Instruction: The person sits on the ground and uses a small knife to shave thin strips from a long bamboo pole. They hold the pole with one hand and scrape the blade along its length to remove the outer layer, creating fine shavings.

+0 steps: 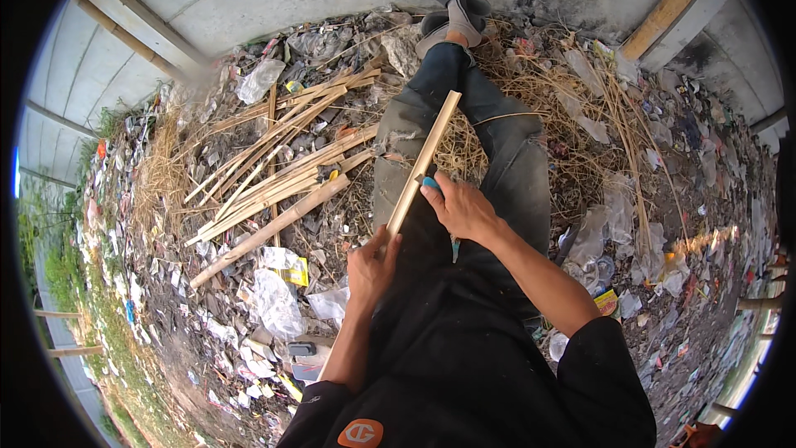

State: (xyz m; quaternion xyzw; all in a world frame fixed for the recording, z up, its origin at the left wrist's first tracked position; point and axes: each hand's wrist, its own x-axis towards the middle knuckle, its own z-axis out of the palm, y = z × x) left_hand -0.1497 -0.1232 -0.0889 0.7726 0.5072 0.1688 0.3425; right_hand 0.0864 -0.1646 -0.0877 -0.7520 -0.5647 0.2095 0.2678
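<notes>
Left hand [371, 264]: closed around the lower end of a bamboo strip [424, 159].
Right hand [458, 206]: grips a blue-handled tool [430, 183] against the strip's middle.
Strip: lies slanted over the person's legs [506, 158].
Ground: more bamboo strips [274, 174] at the left, among litter.

A bamboo strip [423, 162] lies along the person's lap, left hand [371, 268] at its near end, right hand [460, 207] just right. A pile of bamboo strips [278, 174] lies left on the littered ground [663, 199].
</notes>
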